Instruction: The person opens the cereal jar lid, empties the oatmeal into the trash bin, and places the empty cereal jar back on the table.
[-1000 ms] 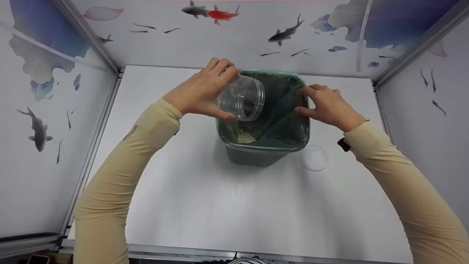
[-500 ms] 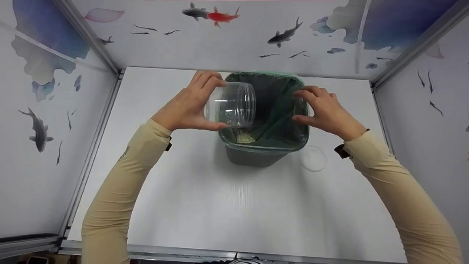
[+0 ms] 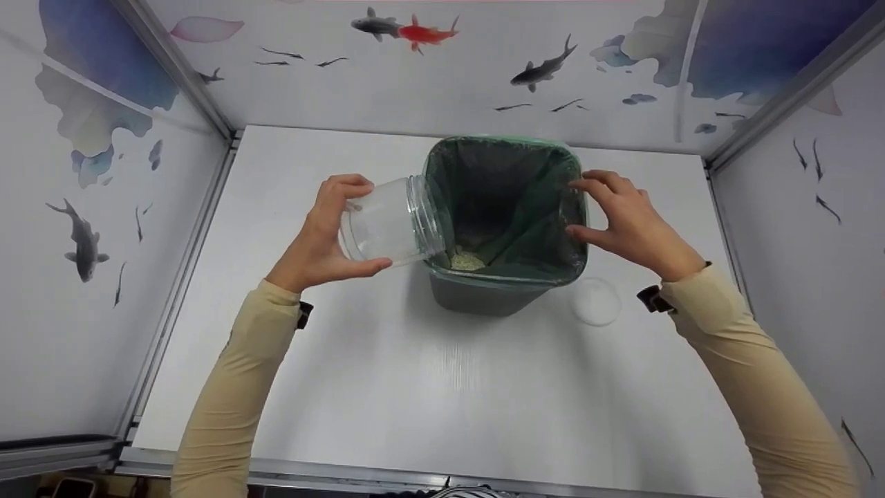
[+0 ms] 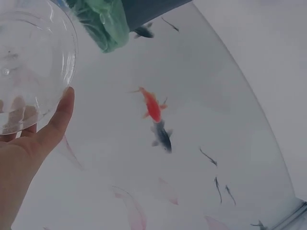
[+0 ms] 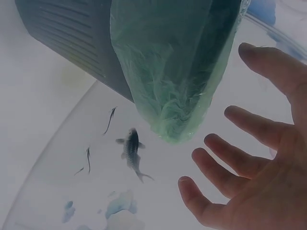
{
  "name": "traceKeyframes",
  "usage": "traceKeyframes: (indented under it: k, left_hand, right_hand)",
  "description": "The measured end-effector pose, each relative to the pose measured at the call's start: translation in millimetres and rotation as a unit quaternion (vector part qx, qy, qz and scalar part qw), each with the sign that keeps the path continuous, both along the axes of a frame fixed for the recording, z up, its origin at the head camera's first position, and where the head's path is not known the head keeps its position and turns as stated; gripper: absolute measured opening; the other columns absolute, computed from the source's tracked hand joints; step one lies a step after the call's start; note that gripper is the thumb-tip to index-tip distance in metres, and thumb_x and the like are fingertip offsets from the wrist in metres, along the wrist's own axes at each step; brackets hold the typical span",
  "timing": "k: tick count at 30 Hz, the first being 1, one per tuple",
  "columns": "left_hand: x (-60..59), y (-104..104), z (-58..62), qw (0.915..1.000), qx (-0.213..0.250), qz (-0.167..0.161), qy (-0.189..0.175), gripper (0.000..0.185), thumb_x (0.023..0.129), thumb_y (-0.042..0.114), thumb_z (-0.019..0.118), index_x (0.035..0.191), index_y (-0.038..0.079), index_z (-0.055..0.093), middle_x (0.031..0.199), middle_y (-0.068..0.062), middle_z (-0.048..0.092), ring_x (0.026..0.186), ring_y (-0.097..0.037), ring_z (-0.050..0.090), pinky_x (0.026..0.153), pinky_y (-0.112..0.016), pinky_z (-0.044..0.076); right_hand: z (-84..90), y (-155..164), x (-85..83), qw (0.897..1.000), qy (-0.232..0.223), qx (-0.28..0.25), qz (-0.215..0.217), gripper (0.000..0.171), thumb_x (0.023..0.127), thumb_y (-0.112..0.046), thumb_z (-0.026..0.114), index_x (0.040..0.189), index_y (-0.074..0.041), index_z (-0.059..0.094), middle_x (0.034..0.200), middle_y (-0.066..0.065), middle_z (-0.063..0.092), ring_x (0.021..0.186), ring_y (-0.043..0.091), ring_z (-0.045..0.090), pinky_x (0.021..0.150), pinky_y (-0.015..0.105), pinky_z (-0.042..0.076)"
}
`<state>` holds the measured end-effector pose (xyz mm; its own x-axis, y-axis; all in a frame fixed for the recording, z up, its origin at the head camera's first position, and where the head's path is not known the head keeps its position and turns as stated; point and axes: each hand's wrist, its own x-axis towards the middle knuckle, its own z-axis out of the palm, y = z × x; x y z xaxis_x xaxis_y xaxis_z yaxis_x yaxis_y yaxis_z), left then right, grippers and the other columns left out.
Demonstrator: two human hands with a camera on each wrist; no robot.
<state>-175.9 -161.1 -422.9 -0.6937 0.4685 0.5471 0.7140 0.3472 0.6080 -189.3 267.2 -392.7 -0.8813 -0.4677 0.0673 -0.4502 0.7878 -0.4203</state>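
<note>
My left hand grips a clear plastic jar round its base end. The jar lies tilted on its side, its open mouth at the left rim of the bin; I cannot tell if they touch. A green liner bag lines the grey bin and folds over its rim. Inside, at the near left, is a small heap of pale grains. My right hand hovers by the bin's right rim. In the right wrist view its spread fingers hold nothing and stand apart from the liner.
A clear round lid lies on the white table to the near right of the bin. Panels with painted fish wall the table at the back and both sides. A metal rail runs along the front edge.
My left hand has drawn the jar leftward and nearer me, from above the bin to its left rim. My right hand has shifted slightly nearer me and to the right. The grains stay put.
</note>
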Motion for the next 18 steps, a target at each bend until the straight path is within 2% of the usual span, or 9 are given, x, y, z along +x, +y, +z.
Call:
traceKeyframes:
  k: [5,9,13,18]
  left_hand:
    - [8.5,-0.5,-16.8,0.9989,0.042,0.023,-0.002,0.088,0.061,0.024,0.089,0.131,0.003,0.041,0.131,-0.015,0.042,0.118,-0.028,0.042,0.090,-0.044,0.044]
    - [12.7,-1.4,-21.1,0.9982,0.053,0.027,-0.009,0.089,0.060,0.021,0.089,0.132,0.002,0.040,0.131,-0.017,0.042,0.120,-0.029,0.041,0.092,-0.045,0.042]
    - [16.7,-6.8,-22.6,0.9985,0.041,0.034,-0.012,0.089,0.060,0.023,0.089,0.131,0.002,0.041,0.129,-0.015,0.044,0.119,-0.027,0.043,0.092,-0.046,0.043]
    - [20.8,-15.5,-27.0,0.9986,0.020,0.034,-0.035,0.090,0.059,0.022,0.091,0.131,0.003,0.041,0.126,-0.011,0.046,0.115,-0.025,0.044,0.092,-0.046,0.044]
  right_hand:
    - [-2.0,2.1,4.8,1.000,0.003,-0.021,0.008,0.057,0.086,-0.016,0.075,0.134,0.000,0.049,0.140,0.025,0.039,0.127,0.046,0.036,0.091,0.071,0.025]
    - [-2.9,3.6,6.7,0.999,0.004,-0.034,0.008,0.055,0.086,-0.015,0.074,0.133,-0.001,0.050,0.140,0.026,0.039,0.127,0.047,0.036,0.093,0.073,0.024]
    - [-2.4,5.5,8.2,0.999,0.009,-0.043,0.006,0.052,0.085,-0.015,0.075,0.130,-0.001,0.053,0.139,0.027,0.040,0.125,0.049,0.038,0.094,0.073,0.025]
    - [-2.2,8.2,8.8,0.998,0.027,-0.048,0.007,0.043,0.084,-0.011,0.075,0.123,0.000,0.058,0.136,0.026,0.044,0.122,0.048,0.041,0.093,0.072,0.028]
